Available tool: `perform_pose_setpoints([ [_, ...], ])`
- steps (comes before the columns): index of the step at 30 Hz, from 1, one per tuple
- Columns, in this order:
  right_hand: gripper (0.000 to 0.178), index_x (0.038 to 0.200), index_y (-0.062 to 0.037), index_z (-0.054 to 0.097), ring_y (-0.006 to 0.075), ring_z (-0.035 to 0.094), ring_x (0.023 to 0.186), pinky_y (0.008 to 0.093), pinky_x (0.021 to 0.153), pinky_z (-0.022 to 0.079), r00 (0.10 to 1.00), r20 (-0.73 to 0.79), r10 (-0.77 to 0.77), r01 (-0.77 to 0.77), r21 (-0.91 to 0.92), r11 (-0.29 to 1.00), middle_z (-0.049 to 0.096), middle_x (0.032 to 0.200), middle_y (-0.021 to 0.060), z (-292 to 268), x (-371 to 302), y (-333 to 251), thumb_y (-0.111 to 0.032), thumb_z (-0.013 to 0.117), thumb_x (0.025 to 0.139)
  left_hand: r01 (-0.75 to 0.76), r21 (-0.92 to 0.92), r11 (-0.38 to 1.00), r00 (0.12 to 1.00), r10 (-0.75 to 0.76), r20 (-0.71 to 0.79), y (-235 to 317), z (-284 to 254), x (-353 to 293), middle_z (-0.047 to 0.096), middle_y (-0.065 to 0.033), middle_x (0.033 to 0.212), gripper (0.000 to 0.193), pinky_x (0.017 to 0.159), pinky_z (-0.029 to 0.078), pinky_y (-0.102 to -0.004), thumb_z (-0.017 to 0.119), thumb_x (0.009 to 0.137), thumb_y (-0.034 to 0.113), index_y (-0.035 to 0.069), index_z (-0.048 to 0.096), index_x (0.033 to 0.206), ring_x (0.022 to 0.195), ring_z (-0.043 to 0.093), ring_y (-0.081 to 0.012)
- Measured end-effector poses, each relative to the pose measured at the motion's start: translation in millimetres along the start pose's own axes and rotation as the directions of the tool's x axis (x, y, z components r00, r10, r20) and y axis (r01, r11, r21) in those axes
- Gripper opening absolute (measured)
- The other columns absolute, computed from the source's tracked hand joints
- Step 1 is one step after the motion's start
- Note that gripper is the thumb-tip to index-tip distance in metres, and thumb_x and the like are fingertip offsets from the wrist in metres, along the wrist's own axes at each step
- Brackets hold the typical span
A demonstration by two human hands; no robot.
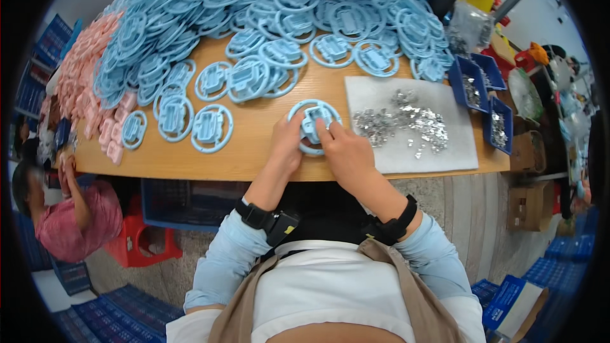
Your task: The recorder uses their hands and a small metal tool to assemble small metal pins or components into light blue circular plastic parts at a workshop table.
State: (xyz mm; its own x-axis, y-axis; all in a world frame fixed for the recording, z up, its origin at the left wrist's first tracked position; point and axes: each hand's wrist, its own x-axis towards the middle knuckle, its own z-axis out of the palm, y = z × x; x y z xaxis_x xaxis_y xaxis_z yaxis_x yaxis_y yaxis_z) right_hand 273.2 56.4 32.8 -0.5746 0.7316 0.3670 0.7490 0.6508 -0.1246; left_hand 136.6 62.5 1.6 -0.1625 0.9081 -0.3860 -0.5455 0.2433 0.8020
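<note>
A light-blue plastic wheel-shaped part [312, 105], a ring with a boxy centre, is between my hands near the table's front edge. My left hand [285, 141] grips its left rim, fingers closed. My right hand [347, 152] is closed at its right side, thumb and fingertips pressing at the centre; whether a small piece is pinched there is hidden. Just right of the hands lies a white foam sheet [454, 103] with small shiny metal pieces [427, 128] scattered over it. Similar blue wheel parts [211, 128] lie on the table to the left.
A tall heap of blue parts [292, 0] covers the table's far side. Pink plastic parts [86, 67] are piled at left. Blue bins [455, 82] with metal pieces stand at right. Another person [79, 219] sits at far left by a red stool [141, 241].
</note>
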Motion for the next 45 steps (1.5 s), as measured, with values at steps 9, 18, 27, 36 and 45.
perform_pose_setpoints([
  [9, 0.039, 0.117, -0.0015, 0.051, 0.0243, 0.06, 0.064, 0.0326, 0.058, 0.048, 0.943, -0.103, 0.317, -0.205, 0.569, 0.796, 0.057, 0.084, 0.0132, -7.6, -9.3, 14.2, -0.01, 0.058, 0.079, -0.034, -0.052, 0.998, 0.999, 0.036, 0.034, 4.1, -5.6, -20.6, 0.06, -0.0052, 0.093, 0.029, 0.066, 0.053, -0.0289, 0.044, 0.094, 0.028, 0.003, 0.052, 0.108, 0.079, 0.061, -0.0132],
  [18, 0.033, 0.113, 0.0045, 0.053, 0.0099, 0.055, 0.07, 0.0243, 0.063, 0.044, 0.886, 0.298, 0.355, -0.362, 0.923, 0.129, 0.06, 0.078, 0.0074, -8.5, -29.0, 26.3, -0.007, 0.055, 0.082, 0.196, 0.114, 0.974, 0.969, -0.21, 0.133, 10.3, 0.5, -60.4, 0.061, -0.005, 0.092, 0.039, 0.07, 0.053, -0.0299, 0.053, 0.088, 0.038, 0.004, 0.054, 0.108, 0.082, 0.062, -0.0142],
  [27, 0.031, 0.114, 0.0033, 0.053, 0.009, 0.055, 0.071, 0.0236, 0.063, 0.044, 0.893, 0.272, 0.36, -0.348, 0.923, 0.166, 0.06, 0.079, 0.007, -18.0, -45.7, 19.5, -0.007, 0.052, 0.086, 0.217, 0.057, 0.974, 0.962, -0.224, 0.155, 9.1, -4.6, -65.3, 0.062, -0.0046, 0.09, 0.031, 0.069, 0.051, -0.0303, 0.063, 0.082, 0.027, 0.003, 0.058, 0.102, 0.081, 0.061, -0.0144],
  [36, 0.035, 0.121, 0.0027, 0.048, 0.0076, 0.055, 0.074, 0.0212, 0.065, 0.045, 0.912, 0.281, 0.3, -0.327, 0.938, 0.114, 0.059, 0.084, 0.0045, -20.3, -53.1, 18.9, -0.008, 0.053, 0.088, 0.161, 0.012, 0.987, 0.983, -0.161, 0.088, 13.8, 5.9, -82.2, 0.062, -0.0027, 0.082, 0.026, 0.059, 0.047, -0.0228, 0.066, 0.08, 0.026, 0.005, 0.061, 0.094, 0.071, 0.059, -0.0095],
  [45, 0.021, 0.096, -0.005, 0.062, 0.023, 0.06, 0.083, 0.0311, 0.068, 0.049, 0.885, -0.247, 0.395, -0.218, 0.531, 0.819, 0.061, 0.095, 0.011, -46.1, -67.6, 113.1, -0.002, 0.06, 0.074, -0.031, 0.077, 0.997, 0.99, 0.02, 0.142, 23.9, 9.4, -66.5, 0.063, -0.0025, 0.078, 0.021, 0.055, 0.048, -0.0206, 0.065, 0.08, 0.022, 0.004, 0.06, 0.089, 0.064, 0.06, -0.0083],
])
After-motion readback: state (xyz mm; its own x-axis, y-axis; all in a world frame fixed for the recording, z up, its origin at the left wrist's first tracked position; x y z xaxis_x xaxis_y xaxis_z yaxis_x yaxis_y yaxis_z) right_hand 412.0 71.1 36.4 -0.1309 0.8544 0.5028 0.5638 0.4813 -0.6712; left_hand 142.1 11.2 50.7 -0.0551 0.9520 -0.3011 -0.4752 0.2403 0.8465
